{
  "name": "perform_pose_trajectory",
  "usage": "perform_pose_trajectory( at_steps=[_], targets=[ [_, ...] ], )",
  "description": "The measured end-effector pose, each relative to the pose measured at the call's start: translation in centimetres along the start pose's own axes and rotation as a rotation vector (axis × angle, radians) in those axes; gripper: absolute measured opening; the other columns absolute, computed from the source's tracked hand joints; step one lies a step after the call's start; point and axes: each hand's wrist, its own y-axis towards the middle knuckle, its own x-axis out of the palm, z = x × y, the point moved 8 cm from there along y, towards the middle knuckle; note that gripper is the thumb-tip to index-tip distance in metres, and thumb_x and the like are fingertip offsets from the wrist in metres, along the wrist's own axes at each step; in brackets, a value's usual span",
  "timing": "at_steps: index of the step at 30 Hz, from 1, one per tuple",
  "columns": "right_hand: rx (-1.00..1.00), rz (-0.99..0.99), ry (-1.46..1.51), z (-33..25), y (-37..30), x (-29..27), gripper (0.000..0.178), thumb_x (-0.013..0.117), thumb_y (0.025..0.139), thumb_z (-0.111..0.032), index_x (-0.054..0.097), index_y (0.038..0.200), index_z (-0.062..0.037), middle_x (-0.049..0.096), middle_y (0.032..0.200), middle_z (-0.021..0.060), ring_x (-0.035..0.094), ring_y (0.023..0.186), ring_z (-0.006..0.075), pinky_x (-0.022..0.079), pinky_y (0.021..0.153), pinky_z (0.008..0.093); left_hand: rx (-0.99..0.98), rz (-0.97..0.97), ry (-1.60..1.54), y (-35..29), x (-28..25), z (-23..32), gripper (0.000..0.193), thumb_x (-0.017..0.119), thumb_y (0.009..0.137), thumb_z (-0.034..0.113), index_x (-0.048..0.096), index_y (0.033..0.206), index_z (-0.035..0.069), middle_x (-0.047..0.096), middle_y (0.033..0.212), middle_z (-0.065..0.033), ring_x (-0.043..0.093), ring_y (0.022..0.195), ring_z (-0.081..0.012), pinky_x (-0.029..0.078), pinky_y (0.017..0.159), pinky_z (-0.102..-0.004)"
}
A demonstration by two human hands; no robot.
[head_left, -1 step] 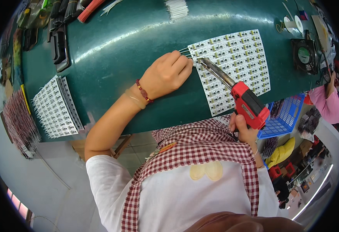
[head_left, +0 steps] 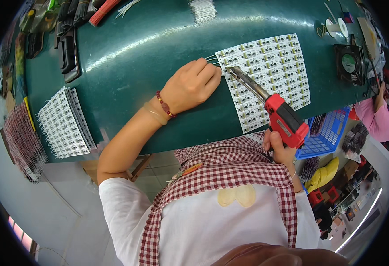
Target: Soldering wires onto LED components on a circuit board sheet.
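A white sheet of small circuit boards (head_left: 270,62) lies on the green table, with rows of components across it. My left hand (head_left: 193,84) is closed at the sheet's left edge, pinching a thin white wire; its fingertips are partly hidden. Beside the knuckles, a few more thin white wires (head_left: 211,59) run out from the same edge. In my right hand (head_left: 279,148), closed around the handle, is a red and black soldering gun (head_left: 283,119). Its metal tip touches or hovers just over the sheet's edge, close to my left fingertips; which one, I cannot tell.
Stacked circuit board sheets (head_left: 65,124) lie at the table's left. White wires (head_left: 203,11) sit at the far edge, and a black stapler-like tool (head_left: 69,57) at the far left. Rightward are a small fan (head_left: 349,63), a spool (head_left: 336,28), a blue basket (head_left: 325,139) and another person's pink sleeve (head_left: 374,117).
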Motion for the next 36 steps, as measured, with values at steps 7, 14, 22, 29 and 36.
perform_pose_trajectory(
  at_steps=[7, 14, 22, 29, 36],
  targets=[
    [0.020, 0.001, -0.120, 0.6, -0.1, -0.2, 0.019, 0.062, 0.091, -0.017, 0.057, 0.079, -0.0027, 0.053, 0.060, 0.0004, 0.050, 0.053, 0.0085, 0.042, 0.050, 0.0244, -0.020, 0.002, -0.017, 0.1, 0.2, 0.0, 0.026, 0.063, 0.070, 0.002, 0.064, 0.095, -0.004, 0.045, 0.075, -0.0060, 0.050, 0.067, -0.0180, 0.047, 0.057, -0.0287],
    [0.007, 0.091, -0.060, 0.3, -0.4, -0.5, 0.039, 0.059, 0.093, -0.032, 0.055, 0.077, 0.0028, 0.054, 0.059, 0.0075, 0.050, 0.050, 0.0133, 0.039, 0.048, 0.0263, -0.018, -0.007, -0.006, 0.0, 0.3, 0.1, 0.026, 0.064, 0.071, 0.001, 0.064, 0.096, -0.005, 0.045, 0.075, -0.0062, 0.050, 0.068, -0.0180, 0.047, 0.057, -0.0286],
    [-0.045, 0.018, -0.155, 0.3, -0.1, -0.3, 0.015, 0.061, 0.090, -0.010, 0.057, 0.078, -0.0011, 0.055, 0.061, 0.0020, 0.051, 0.052, 0.0089, 0.042, 0.049, 0.0245, -0.015, -0.011, -0.016, 0.2, 0.2, 0.2, 0.027, 0.064, 0.071, 0.001, 0.063, 0.097, -0.006, 0.045, 0.076, -0.0063, 0.050, 0.068, -0.0179, 0.047, 0.058, -0.0284],
    [-0.025, -0.027, -0.125, 0.5, -0.4, -0.1, 0.035, 0.061, 0.092, -0.028, 0.056, 0.101, 0.0057, 0.054, 0.062, 0.0079, 0.049, 0.049, 0.0132, 0.041, 0.047, 0.0265, -0.043, -0.013, -0.003, 0.0, 0.5, 0.4, 0.026, 0.063, 0.071, 0.001, 0.063, 0.097, -0.006, 0.046, 0.076, -0.0064, 0.051, 0.069, -0.0181, 0.048, 0.059, -0.0285],
    [-0.034, 0.049, -0.011, -0.4, -0.6, -0.5, 0.053, 0.064, 0.090, -0.032, 0.049, 0.121, 0.0078, 0.054, 0.063, 0.0084, 0.049, 0.049, 0.0137, 0.040, 0.047, 0.0265, -0.057, -0.008, -0.006, 0.0, 0.3, 0.3, 0.026, 0.062, 0.071, 0.002, 0.063, 0.096, -0.005, 0.048, 0.077, -0.0067, 0.053, 0.070, -0.0186, 0.049, 0.061, -0.0290]
  ],
)
